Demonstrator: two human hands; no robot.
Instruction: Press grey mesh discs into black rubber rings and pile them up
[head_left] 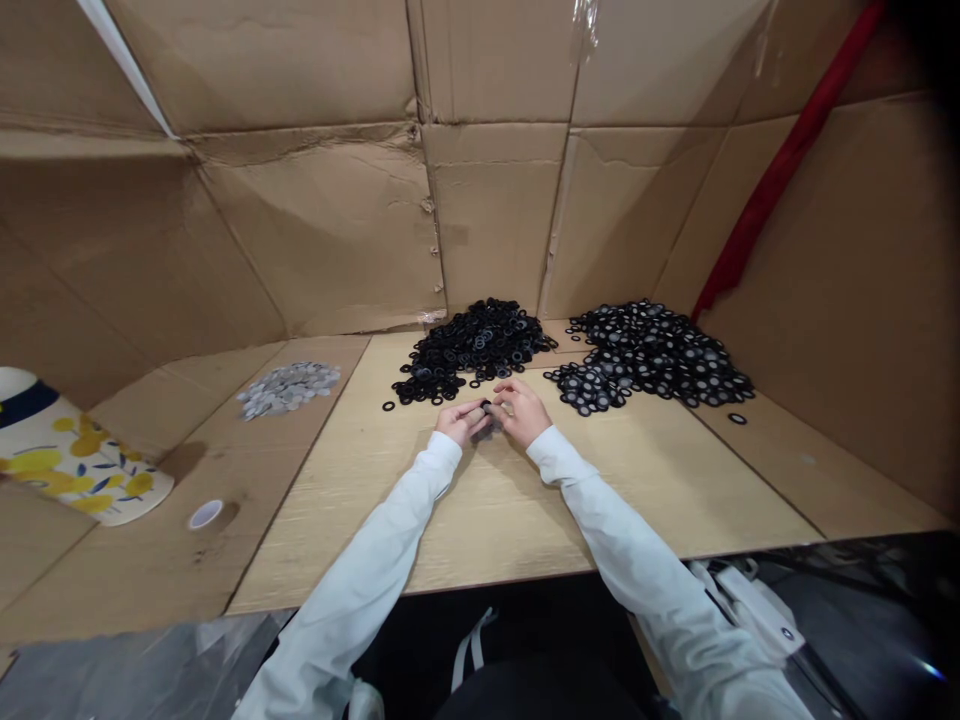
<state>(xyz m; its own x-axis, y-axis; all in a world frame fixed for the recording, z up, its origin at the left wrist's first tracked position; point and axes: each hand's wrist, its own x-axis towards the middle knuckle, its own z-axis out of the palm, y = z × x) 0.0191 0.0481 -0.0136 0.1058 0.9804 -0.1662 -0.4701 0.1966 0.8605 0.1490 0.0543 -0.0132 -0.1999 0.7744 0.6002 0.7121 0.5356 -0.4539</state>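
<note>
My left hand [461, 421] and my right hand [520, 411] meet over the middle of the wooden board [495, 520]. Between their fingertips is a small black ring [486, 406], pinched from both sides; whether a disc sits in it is too small to tell. Just behind my hands rises a pile of black rings [480, 345]. To the right spreads a pile of black rings with pale discs in their centres [660, 350]. On the left lies a flat heap of whitish discs [289, 389].
Cardboard walls [495, 220] enclose the back and sides. At the left stand a floral-patterned bottle [90, 460] and a small white roll or cap [205, 514]. Single rings lie loose near the piles, one [737, 419] at far right. A red strip [780, 170] hangs on the right wall.
</note>
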